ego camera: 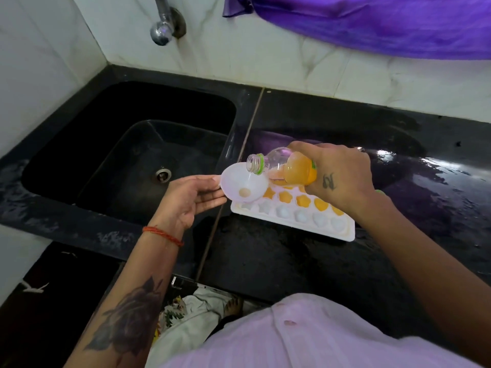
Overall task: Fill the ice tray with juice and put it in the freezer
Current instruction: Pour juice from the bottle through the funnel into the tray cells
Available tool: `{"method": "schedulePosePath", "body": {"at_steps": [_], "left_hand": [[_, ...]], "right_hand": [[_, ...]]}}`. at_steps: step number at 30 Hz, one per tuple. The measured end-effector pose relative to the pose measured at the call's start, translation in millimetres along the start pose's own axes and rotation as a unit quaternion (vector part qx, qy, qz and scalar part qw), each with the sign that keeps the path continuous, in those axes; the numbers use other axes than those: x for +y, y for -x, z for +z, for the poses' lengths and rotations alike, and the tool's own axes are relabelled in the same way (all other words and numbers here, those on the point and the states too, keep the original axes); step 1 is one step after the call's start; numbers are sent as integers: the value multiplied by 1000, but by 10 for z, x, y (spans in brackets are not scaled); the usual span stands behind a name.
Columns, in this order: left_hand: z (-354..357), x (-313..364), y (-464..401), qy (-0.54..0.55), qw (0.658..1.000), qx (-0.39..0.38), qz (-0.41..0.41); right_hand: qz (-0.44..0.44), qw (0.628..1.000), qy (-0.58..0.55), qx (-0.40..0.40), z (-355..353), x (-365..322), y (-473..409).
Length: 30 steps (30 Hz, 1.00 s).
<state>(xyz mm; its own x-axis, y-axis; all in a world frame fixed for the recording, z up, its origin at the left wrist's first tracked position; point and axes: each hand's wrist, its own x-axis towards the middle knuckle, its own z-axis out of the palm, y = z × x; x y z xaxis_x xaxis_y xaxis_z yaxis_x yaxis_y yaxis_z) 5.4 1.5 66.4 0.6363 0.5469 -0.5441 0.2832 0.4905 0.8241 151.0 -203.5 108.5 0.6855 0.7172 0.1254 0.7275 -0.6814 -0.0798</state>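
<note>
We see a white moulded plastic ice tray point(293, 221) lying flat on a glossy black stone counter point(265, 261), just right of a deep black sink basin point(127, 144) with a round metal drain. The tray's pockets are shaped like stars, rounds and hearts; those in the near row show pale and bare, while the row behind them holds opaque orange juice, and the row beyond that is mostly hidden under the bottle and hand. Our right hand point(337, 179), marked with a small dark tattoo near the thumb, is wrapped around the body of a clear plastic juice bottle point(284, 167), fingers closed on it. The bottle is tipped nearly level over the far side of the tray, its ribbed, uncapped neck with a green ring pointing left, and the orange juice pooled in the lower, gripped part. The mouth sits just above the rim of a smooth, translucent white plastic funnel point(244, 183), whose round bowl tilts toward us over the tray's left end; a pale orange spot shows at its throat. Our left hand point(191, 200), palm turned up and fingers loosely extended, pinches the funnel's small tab at its left edge between thumb and fingertips. A thin red thread band circles the left wrist and a dark rose tattoo covers the forearm. Above, a chrome tap point(163, 25) juts from white marbled wall tiles, and a shiny purple cloth point(372, 22) hangs at upper right. A pale pink ribbed shirt fills the lower edge.
</note>
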Motion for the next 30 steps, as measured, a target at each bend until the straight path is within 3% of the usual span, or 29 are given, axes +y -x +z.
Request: {"method": "schedulePosePath", "body": {"at_steps": [9, 16, 30], "left_hand": [[37, -54, -33, -11, 1000, -4, -19], [47, -57, -40, -10, 1000, -7, -20], [49, -59, -22, -9, 1000, -10, -16]], "right_hand": [[-16, 997, 71, -26, 33, -1, -2], [-22, 993, 116, 9, 71, 48, 23], [-23, 994, 104, 21, 87, 62, 37]]}}
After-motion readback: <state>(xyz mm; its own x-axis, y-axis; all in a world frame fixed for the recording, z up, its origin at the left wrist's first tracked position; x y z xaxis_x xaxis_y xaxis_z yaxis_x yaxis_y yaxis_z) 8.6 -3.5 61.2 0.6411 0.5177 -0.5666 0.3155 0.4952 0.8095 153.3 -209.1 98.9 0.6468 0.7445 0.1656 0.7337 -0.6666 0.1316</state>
